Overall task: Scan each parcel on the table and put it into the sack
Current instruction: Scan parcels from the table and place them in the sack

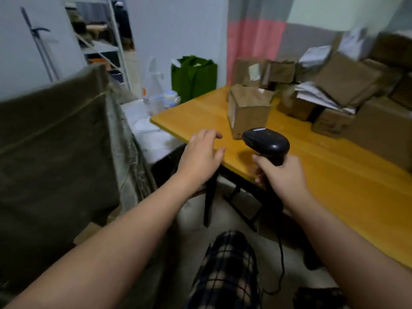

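Gripping the black barcode scanner (266,142) by its handle, the right hand (283,175) holds it over the near edge of the yellow table (334,175), fingers curled round the grip. The scanner's cord (282,259) hangs toward the floor. Just to its left, the left hand (198,159) hovers above the table's corner, fingers spread and relaxed, holding nothing and not touching any parcel.

Just beyond the scanner's head, one small brown cardboard parcel (249,112) stands alone on the tabletop. Farther back, at the table's far right end, a heap of cardboard boxes and pale mailers (347,83) lies untidily stacked.

The big olive sack (55,152) stands at the left, beside the table. Its inside is hidden, so I cannot tell how many parcels have gone in.

Judging by the heap, most of the job looks undone. The lone box seems next to be scanned and sacked, and the whole pile waits after it.
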`<state>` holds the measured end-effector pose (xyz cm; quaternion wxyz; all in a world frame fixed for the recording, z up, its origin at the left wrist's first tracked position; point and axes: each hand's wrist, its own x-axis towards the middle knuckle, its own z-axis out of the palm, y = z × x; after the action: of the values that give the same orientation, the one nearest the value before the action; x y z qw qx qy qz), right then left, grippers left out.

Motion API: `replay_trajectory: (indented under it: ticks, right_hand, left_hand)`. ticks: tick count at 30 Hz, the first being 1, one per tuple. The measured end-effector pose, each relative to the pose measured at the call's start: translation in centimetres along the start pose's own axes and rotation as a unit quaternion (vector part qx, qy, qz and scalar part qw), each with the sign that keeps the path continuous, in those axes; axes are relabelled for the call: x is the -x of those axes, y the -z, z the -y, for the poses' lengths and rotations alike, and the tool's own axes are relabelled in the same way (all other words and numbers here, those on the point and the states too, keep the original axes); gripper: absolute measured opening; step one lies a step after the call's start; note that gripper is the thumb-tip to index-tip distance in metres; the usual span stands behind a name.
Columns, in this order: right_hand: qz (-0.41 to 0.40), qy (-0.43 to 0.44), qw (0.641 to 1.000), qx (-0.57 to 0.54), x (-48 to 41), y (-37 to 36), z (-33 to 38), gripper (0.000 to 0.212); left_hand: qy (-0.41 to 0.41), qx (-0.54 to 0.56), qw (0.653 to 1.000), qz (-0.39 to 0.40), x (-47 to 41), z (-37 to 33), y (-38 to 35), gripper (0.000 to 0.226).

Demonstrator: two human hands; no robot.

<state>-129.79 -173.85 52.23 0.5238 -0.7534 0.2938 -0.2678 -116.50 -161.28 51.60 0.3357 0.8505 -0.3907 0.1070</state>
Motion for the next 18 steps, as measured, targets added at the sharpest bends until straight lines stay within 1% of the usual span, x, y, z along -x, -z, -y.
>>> replay_trajectory:
  ticks: [2, 4, 6, 8, 10, 12, 14, 15, 16, 18]
  right_hand:
    - [-0.015, -0.029, 0.999, -0.021, -0.7, 1.9, -0.1, 0.014]
    - [-0.025, -0.061, 0.995, -0.069, -1.2, 3.3, 0.0, 0.012]
    - [-0.045, -0.085, 0.989, -0.108, -1.9, 4.7, 0.2, 0.010]
    - [-0.061, -0.093, 0.987, -0.114, -2.4, 6.0, 0.1, 0.010]
    - [-0.077, -0.097, 0.985, -0.118, -2.7, 7.3, -0.2, 0.009]
    - [-0.094, -0.102, 0.982, -0.126, -2.7, 8.5, -0.4, 0.008]
    - [-0.107, -0.104, 0.980, -0.130, -2.5, 9.4, -0.7, 0.007]
    - [-0.110, -0.105, 0.979, -0.134, -2.5, 9.7, -0.8, 0.006]
    - [-0.110, -0.107, 0.979, -0.137, -2.6, 9.9, -0.8, 0.005]
    - [-0.102, -0.111, 0.979, -0.135, -3.2, 10.0, -0.6, 0.007]
  left_hand:
    - [-0.010, 0.006, 1.000, 0.013, -2.5, -1.2, -1.6, 0.037]
    - [-0.010, 0.009, 1.000, 0.023, -5.3, -2.2, -3.1, 0.044]
    - [-0.007, -0.004, 1.000, 0.026, -8.4, -3.3, -4.8, 0.054]
    - [-0.005, -0.026, 0.999, 0.024, -10.7, -4.1, -6.3, 0.066]
    - [0.009, 0.001, 1.000, 0.024, -12.2, -4.9, -7.4, 0.080]
    - [0.033, 0.026, 0.999, 0.000, -13.2, -5.4, -8.1, 0.087]
    - [0.049, 0.001, 0.998, -0.034, -14.5, -5.7, -8.2, 0.088]
    - [0.054, -0.015, 0.998, -0.029, -15.3, -5.7, -8.2, 0.087]
    - [0.056, -0.034, 0.998, -0.006, -16.2, -5.6, -8.2, 0.086]
    - [0.042, -0.070, 0.994, 0.067, -17.4, -5.5, -8.5, 0.082]
